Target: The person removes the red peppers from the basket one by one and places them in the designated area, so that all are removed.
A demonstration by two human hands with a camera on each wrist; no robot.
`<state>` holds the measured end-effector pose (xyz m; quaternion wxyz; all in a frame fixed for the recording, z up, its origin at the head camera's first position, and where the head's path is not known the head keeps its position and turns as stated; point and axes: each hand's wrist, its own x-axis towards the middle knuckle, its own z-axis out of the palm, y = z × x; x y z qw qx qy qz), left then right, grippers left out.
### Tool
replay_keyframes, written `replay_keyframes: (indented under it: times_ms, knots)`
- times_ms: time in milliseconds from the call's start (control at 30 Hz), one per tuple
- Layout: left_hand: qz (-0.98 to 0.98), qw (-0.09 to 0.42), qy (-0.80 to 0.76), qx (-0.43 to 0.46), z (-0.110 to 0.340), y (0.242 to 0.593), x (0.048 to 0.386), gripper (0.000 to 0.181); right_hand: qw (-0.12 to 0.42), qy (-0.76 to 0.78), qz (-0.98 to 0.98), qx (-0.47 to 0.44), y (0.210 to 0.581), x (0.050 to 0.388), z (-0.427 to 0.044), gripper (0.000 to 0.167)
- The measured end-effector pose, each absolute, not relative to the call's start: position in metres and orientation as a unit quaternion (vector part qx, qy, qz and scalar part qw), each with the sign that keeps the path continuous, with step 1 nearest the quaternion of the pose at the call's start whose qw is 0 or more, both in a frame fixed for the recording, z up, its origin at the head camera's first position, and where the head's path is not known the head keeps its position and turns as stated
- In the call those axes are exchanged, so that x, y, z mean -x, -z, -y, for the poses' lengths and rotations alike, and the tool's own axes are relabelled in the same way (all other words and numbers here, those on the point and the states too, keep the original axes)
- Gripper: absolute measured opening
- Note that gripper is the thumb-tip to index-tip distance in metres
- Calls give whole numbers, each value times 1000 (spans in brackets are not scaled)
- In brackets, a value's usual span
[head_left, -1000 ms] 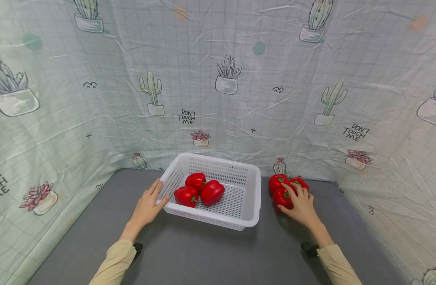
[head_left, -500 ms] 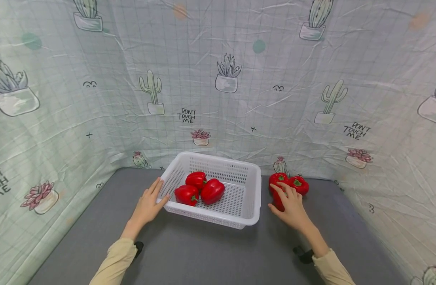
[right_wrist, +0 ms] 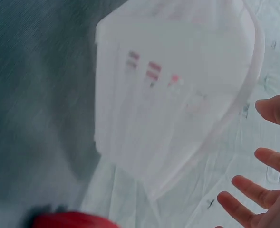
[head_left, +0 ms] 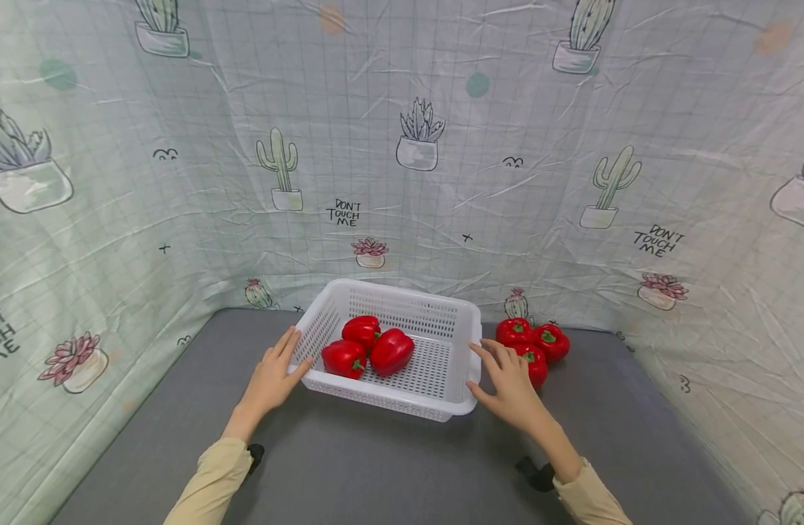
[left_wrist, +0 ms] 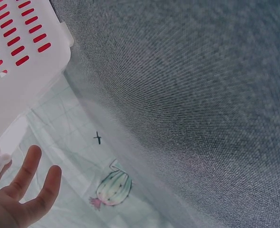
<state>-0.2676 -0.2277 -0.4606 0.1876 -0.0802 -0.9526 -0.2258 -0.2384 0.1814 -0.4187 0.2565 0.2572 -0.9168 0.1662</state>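
Observation:
A white perforated plastic basket (head_left: pixel 464 364) stands on the grey table, with three red bell peppers (head_left: pixel 392 352) grouped in its left half. My left hand (head_left: pixel 271 375) rests at the basket's left rim, fingers extended along it and thumb across its front corner; the left wrist view shows straight fingers (left_wrist: pixel 28 173) beside the rim. At the opposite end, my right hand (head_left: pixel 510 383) is spread beside the right rim and holds nothing. In the right wrist view its fingers (right_wrist: pixel 249 190) appear loosely spread next to the basket wall (right_wrist: pixel 178 95).
Three more red bell peppers (head_left: pixel 551 343) sit clustered on the table (head_left: pixel 376 467) right of the basket, one partly behind my right hand. A cactus-print cloth (head_left: pixel 402 204) hangs behind and along both sides of the table.
My right hand has moved left from the outside peppers to the basket's right rim, uncovering the peppers. The left hand and the basket have stayed in place.

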Motion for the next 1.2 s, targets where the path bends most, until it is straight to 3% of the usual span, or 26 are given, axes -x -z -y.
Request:
replay_keyframes:
  times_ms: [633,967,1200]
  knots:
    - [949,198,227,92,228,459,266,62,217,-73,904,-360,390,256,-143,66]
    - [950,197,225,89,228,460,266,63,161,18,895,-416,371,278,-124,63]
    - [948,200,230,89,228,459,266,62,159,92,885,-429,361,303,-117,62]
